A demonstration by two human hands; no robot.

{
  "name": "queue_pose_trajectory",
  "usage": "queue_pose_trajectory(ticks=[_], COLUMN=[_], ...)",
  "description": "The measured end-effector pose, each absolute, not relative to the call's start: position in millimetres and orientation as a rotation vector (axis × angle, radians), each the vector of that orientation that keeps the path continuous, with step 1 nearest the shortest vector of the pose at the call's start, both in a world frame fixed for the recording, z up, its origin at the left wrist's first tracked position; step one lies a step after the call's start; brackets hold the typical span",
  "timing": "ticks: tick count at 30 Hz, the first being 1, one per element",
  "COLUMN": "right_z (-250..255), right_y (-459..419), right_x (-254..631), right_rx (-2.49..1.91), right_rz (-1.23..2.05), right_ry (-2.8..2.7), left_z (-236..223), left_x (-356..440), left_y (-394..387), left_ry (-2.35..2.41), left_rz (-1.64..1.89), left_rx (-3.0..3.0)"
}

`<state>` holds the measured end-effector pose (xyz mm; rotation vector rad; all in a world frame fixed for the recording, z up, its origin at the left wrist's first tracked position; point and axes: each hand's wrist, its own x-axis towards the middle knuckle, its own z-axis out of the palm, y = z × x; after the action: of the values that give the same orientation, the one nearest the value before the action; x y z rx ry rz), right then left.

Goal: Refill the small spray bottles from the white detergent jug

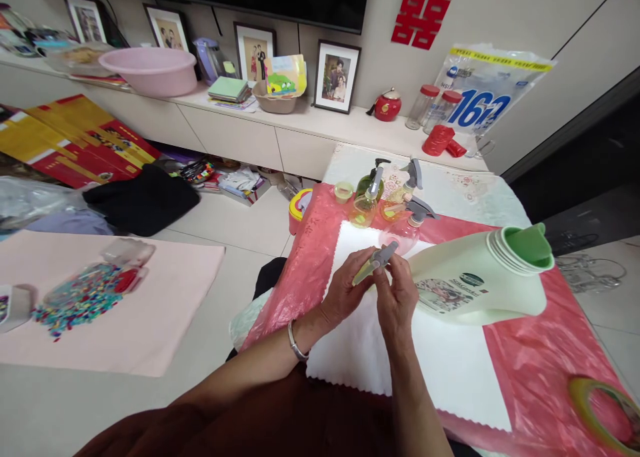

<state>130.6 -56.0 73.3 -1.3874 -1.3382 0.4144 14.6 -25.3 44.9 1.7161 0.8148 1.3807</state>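
My left hand [346,287] is closed round a small yellowish bottle [363,274] with a grey pump top [385,253]. The fingers of my right hand [397,294] are closed on that grey top. The bottle is tilted above a white scallop-edged mat [350,350], its lower part hidden by my left fingers. Just beyond stand a pink spray bottle [406,234] with a grey trigger, an orange pump bottle [364,210] and a green bottle [367,185]. Right of my right hand, a large pale green jug [465,280] with a green spout leans over the mat.
A small pale cup [343,191] stands at the red plastic cover's [295,257] far left. A tape roll [607,414] lies at the near right corner. Behind runs a white cabinet [300,127] with framed photos and a pink basin [150,70]. Colourful beads [83,304] lie on a pink sheet, left.
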Motion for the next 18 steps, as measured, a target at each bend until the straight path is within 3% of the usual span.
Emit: queue_pose_trajectory(ticks=[18], right_z=[59], right_y=[-47], right_x=[126], right_rx=[-1.271], right_rz=[0.310], right_ry=[-1.234], left_z=[32], left_x=[17], left_y=[-24], left_ry=[0.820], left_rz=[1.404], left_rx=[1.739])
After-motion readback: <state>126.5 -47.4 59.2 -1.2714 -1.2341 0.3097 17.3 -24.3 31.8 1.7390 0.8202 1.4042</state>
